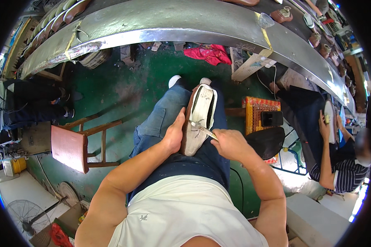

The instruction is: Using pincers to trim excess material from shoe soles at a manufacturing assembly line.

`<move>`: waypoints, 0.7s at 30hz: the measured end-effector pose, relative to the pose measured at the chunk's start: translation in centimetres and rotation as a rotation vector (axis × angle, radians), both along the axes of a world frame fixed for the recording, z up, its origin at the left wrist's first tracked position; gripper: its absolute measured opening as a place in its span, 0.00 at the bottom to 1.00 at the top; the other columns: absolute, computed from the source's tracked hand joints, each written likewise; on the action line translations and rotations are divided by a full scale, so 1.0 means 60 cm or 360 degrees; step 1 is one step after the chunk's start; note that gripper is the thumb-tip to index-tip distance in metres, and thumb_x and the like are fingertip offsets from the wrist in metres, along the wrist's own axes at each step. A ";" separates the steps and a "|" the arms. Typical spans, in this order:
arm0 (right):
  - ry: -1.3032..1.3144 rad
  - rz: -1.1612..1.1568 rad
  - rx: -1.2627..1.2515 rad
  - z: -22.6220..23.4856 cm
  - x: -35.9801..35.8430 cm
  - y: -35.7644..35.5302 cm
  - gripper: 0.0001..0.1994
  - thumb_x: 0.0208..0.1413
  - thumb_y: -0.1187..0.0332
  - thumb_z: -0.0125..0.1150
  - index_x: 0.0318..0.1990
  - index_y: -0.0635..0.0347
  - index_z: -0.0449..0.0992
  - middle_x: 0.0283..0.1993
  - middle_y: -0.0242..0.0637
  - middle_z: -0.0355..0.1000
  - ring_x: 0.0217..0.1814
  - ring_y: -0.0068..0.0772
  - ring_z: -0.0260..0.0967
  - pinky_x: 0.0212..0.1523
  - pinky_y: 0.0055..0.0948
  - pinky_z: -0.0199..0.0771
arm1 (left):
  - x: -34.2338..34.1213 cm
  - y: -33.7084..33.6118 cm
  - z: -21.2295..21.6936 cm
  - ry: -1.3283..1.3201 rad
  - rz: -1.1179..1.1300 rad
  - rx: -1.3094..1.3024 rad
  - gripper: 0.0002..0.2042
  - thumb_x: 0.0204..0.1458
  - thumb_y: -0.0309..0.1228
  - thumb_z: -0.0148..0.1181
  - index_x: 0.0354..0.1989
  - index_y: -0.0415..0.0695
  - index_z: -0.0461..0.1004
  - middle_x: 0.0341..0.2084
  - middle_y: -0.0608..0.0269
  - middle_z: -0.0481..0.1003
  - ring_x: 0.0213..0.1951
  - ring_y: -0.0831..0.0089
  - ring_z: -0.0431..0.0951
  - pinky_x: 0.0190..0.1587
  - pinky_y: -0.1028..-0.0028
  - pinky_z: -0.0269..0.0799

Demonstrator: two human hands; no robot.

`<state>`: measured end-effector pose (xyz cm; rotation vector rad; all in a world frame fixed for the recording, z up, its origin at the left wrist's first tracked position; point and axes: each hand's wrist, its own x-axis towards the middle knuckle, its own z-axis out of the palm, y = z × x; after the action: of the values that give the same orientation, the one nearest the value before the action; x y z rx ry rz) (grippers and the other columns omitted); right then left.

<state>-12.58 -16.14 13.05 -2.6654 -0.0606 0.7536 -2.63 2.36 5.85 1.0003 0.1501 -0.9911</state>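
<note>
A brown shoe (188, 140) with a pale, whitish face turned up lies lengthwise across my thighs. My left hand (175, 132) grips its left side, thumb along the edge and the other fingers mostly hidden. In my right hand (231, 144) is a small hammer (207, 131), held by its handle from the right. The hammer's metal head rests on or just above the pale face near the left edge; I cannot tell whether it touches. Dark marks show on the face beside the head.
A long metal-edged bench (173, 35) with shoes runs across the far side. At left stands a wooden stool (70, 147); at right, an orange-patterned seat (251, 119) carries a phone (272, 119). A co-worker (338, 173) at right holds a white shoe piece (329, 119). A fan (27, 220) stands lower left.
</note>
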 end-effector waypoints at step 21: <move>-0.0367 -0.0639 0.0342 -0.111 0.028 -0.058 0.11 0.62 0.63 0.59 0.44 0.63 0.73 0.37 0.54 0.76 0.42 0.60 0.75 0.45 0.50 0.75 | 0.032 -0.009 -0.031 -0.1818 -0.0721 0.1108 0.28 0.68 0.35 0.45 0.76 0.50 0.50 0.68 0.27 0.56 0.56 0.30 0.72 0.59 0.53 0.72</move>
<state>-10.91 -19.60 6.39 -2.4330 0.3074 0.2931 -0.70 1.81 4.02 2.1671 -0.7592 -0.6183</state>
